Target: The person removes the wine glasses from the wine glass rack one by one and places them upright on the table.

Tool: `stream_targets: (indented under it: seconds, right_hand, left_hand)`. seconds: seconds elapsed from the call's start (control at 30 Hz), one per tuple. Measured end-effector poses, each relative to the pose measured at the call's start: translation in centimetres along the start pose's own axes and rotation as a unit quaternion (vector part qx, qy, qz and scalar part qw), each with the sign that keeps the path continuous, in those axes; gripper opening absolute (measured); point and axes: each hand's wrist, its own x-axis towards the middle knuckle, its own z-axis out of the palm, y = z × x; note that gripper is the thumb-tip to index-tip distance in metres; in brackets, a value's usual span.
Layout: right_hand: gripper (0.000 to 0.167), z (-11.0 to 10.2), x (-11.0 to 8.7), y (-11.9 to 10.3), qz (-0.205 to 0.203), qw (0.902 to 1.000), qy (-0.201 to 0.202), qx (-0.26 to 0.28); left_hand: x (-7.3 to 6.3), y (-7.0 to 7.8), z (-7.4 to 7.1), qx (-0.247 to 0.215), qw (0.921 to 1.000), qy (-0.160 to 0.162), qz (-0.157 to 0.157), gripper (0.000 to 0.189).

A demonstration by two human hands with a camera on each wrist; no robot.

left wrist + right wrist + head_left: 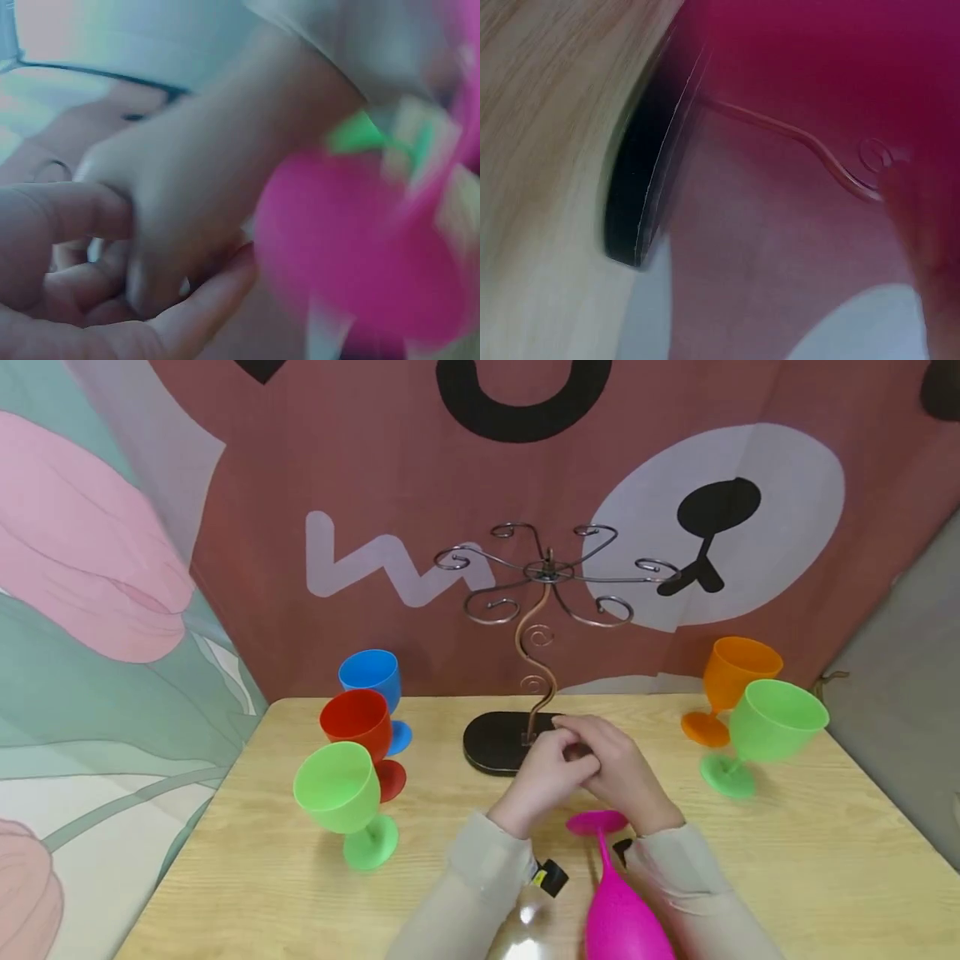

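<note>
My left hand [551,772] and right hand [618,764] meet in front of the black base [491,743] of a wire stand. Loosely bent left fingers [82,214] touch the right hand; nothing shows between them in the left wrist view. Below the hands, between the forearms, is a magenta goblet [626,918], its foot [597,822] towards the hands and its bowl cut off by the bottom edge. That foot looms blurred in the left wrist view. Magenta fills the upper right of the right wrist view.
The stand's curled wire arms [549,570] spread above a twisted copper stem [542,668]. Blue [386,689], red [356,722] and green [341,793] goblets stand upright at left. Orange [738,672] and green [772,722] ones stand at right. Behind hangs a patterned cloth [390,460].
</note>
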Motion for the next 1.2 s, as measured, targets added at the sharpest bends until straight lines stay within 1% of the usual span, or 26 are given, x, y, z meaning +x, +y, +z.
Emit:
stream_targets:
  seconds: [0.03,0.07,0.1,0.17,0.2,0.27,0.37,0.43,0.5,0.57,0.63,0.73,0.83,0.93,1.0,1.07,1.13,1.2]
  right_hand:
    - [0.046,0.3,0.1,0.1,0.009,0.9997,-0.021,-0.005]
    - [0.054,0.5,0.1,0.4,0.017,0.9991,-0.037,-0.012]
    - [0.053,0.5,0.0,0.7,0.026,0.998,-0.055,-0.018]
    - [0.052,0.2,-0.3,1.3,0.047,0.9944,-0.092,-0.02]
    - [0.048,-0.1,-0.5,1.5,0.058,0.9924,-0.107,-0.019]
    - [0.043,-1.0,-0.7,1.9,0.079,0.9892,-0.123,-0.003]
    - [0.034,-2.1,-0.6,2.1,0.107,0.9837,-0.141,0.03]
    - [0.027,-2.8,-0.4,1.9,0.116,0.9785,-0.163,0.048]
    - [0.021,-3.2,-0.2,1.6,0.127,0.9713,-0.191,0.062]
    - [0.017,-3.7,0.0,1.0,0.132,0.9634,-0.22,0.078]
    - [0.017,-3.9,0.3,0.3,0.128,0.9548,-0.248,0.103]
    - [0.018,-4.0,0.8,-0.9,0.11,0.9367,-0.292,0.16]
    - [0.023,-3.4,1.2,-2.5,0.074,0.9158,-0.33,0.216]
    - [0.027,-2.5,1.5,-4.2,0.029,0.8966,-0.364,0.25]
    - [0.029,-1.8,1.5,-5.1,0.003,0.8901,-0.381,0.25]
    - [0.031,-1.4,1.5,-5.7,-0.008,0.8881,-0.39,0.243]
    - [0.03,-1.0,1.3,-6.1,-0.006,0.8867,-0.396,0.239]
    - [0.028,-0.7,1.1,-6.4,-0.002,0.8807,-0.403,0.249]
  left_hand:
    - [0.2,-0.6,0.3,0.04,0.999,0.017,0.002,0.015]
    - [0.5,-1.2,0.4,0.067,0.9973,0.027,0.009,0.016]
    - [0.7,-1.7,0.5,0.085,0.996,0.029,0.01,0.016]
    - [0.9,-2.6,0.5,0.11,0.9938,0.014,0.011,0.019]
    - [0.8,-2.8,0.4,0.119,0.9928,0.001,0.015,0.02]
    - [0.7,-2.6,-0.2,0.125,0.9914,-0.026,0.027,0.021]
    - [0.4,-1.8,-1.4,0.131,0.9885,-0.063,0.04,0.023]
    - [0.3,-1.3,-2.2,0.141,0.9859,-0.081,0.037,0.021]
    - [0.3,-0.9,-2.9,0.158,0.9831,-0.088,0.03,0.016]
    - [0.3,-0.7,-3.5,0.173,0.9814,-0.08,0.02,0.012]
    - [0.4,-0.6,-4.1,0.189,0.9797,-0.067,0.015,0.013]
    - [0.5,-0.5,-4.9,0.193,0.9796,-0.056,0.011,0.015]
    - [0.6,-0.5,-5.3,0.188,0.9807,-0.054,0.013,0.016]
    - [0.7,-0.5,-5.6,0.178,0.9822,-0.056,0.017,0.017]
    - [0.7,-0.4,-5.7,0.172,0.9832,-0.059,0.016,0.018]
    - [0.6,-0.4,-5.8,0.166,0.9842,-0.059,0.014,0.019]
    - [0.5,-0.4,-5.9,0.163,0.9848,-0.058,0.01,0.019]
    - [0.4,-0.4,-6.1,0.158,0.9857,-0.059,0.005,0.019]
